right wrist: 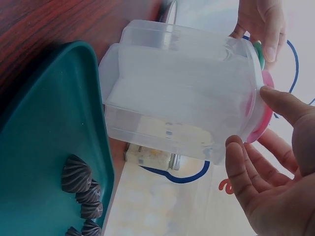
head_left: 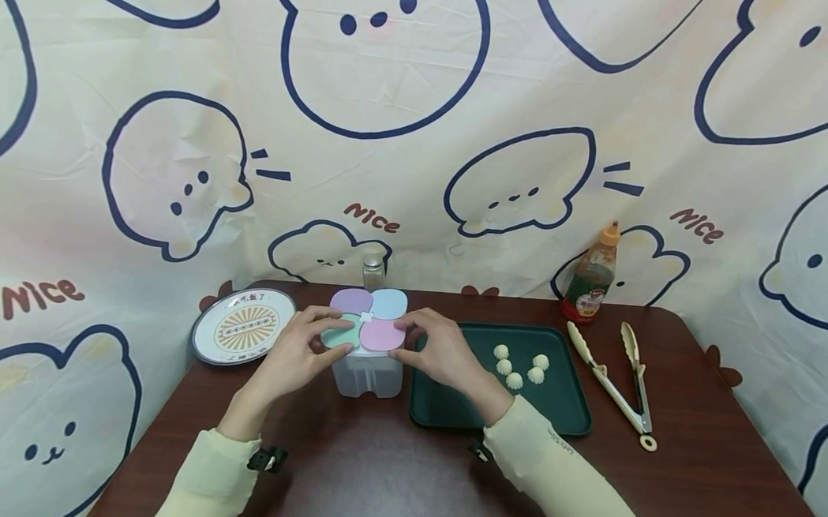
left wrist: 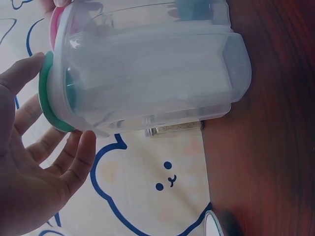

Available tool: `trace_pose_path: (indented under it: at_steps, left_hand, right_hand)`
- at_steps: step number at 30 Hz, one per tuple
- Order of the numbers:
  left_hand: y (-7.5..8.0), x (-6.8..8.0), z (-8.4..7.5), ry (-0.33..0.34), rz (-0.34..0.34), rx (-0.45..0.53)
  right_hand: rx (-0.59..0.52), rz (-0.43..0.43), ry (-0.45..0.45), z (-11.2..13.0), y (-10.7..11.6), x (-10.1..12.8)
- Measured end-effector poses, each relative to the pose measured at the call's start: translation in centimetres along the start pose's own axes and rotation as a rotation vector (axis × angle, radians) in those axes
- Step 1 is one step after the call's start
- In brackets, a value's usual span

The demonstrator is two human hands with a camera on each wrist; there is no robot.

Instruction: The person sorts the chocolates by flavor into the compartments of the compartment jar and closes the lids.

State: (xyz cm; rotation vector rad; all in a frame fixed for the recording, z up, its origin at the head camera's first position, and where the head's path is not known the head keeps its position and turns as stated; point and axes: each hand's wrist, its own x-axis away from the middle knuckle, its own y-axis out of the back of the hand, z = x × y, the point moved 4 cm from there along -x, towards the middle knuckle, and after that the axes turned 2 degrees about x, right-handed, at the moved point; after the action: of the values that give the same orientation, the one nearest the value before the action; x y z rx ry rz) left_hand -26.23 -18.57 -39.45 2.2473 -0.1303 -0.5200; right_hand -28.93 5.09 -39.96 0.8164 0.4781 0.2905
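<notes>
A translucent plastic storage container (head_left: 367, 376) stands upright on the table, its top covered by petal-shaped lids in purple, blue, green and pink. My left hand (head_left: 303, 347) grips the container's top edge beside the green lid (head_left: 338, 334), thumb at the front and fingers farther back. On the opposite side, my right hand (head_left: 437, 348) holds the edge by the pink lid (head_left: 381, 336) between thumb and fingers. Both wrist views show the see-through walls (left wrist: 147, 73); in the right wrist view, the right thumb presses the white rim (right wrist: 257, 93). All the lids look closed.
A dark green tray (head_left: 447, 407) with several small swirled buns (head_left: 514, 381) lies right of the container. Farther right are tongs (head_left: 615, 397) and a sauce bottle (head_left: 591, 277). A patterned plate (head_left: 210, 333) sits at left; a small glass jar (head_left: 374, 272) stands behind the container.
</notes>
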Motion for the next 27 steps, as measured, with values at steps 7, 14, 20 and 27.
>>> trace_pose_path:
  at_steps: [7, 14, 20, 27]
  left_hand:
    - [-0.02, -0.01, 0.07, 0.025, 0.015, 0.007]
    - [0.02, -0.07, 0.07, 0.029, 0.016, 0.012]
    - [-0.02, -0.13, 0.11, 0.014, 0.01, 0.006]
    - [-0.05, -0.1, 0.1, 0.017, 0.01, 0.011]
  right_hand:
    - [-0.053, 0.002, -0.005, 0.09, 0.16, -0.19]
    - [-0.095, 0.012, -0.017, 0.13, 0.22, -0.36]
    - [-0.104, 0.019, -0.025, 0.14, 0.26, -0.37]
    - [-0.1, 0.024, -0.029, 0.09, 0.29, -0.34]
